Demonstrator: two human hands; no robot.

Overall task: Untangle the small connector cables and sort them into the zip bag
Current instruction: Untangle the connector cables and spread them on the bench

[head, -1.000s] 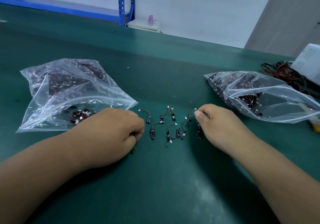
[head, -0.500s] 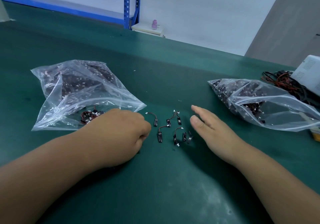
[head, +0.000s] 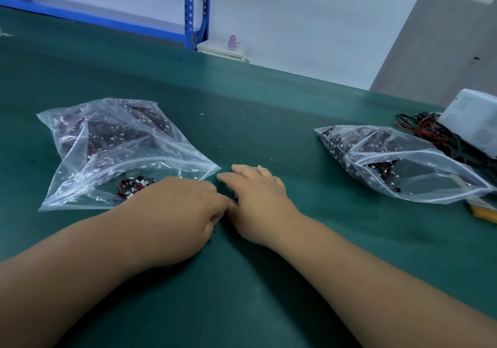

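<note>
The left zip bag is clear and lies flat, its zip line running left-right, with dark white-tipped cables inside. The left hand is curled, its grip unclear; the right hand rests flat, fingers straight.

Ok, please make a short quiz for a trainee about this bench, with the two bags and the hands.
1. True or false: the right hand rests inside the right zip bag.
2. What lies just beyond the right zip bag? A) a white box with red and black wires B) scissors C) a cup
3. Fill in: the left hand and the right hand meet nearer the ___ zip bag.
Key: 1 false; 2 A; 3 left.
</note>
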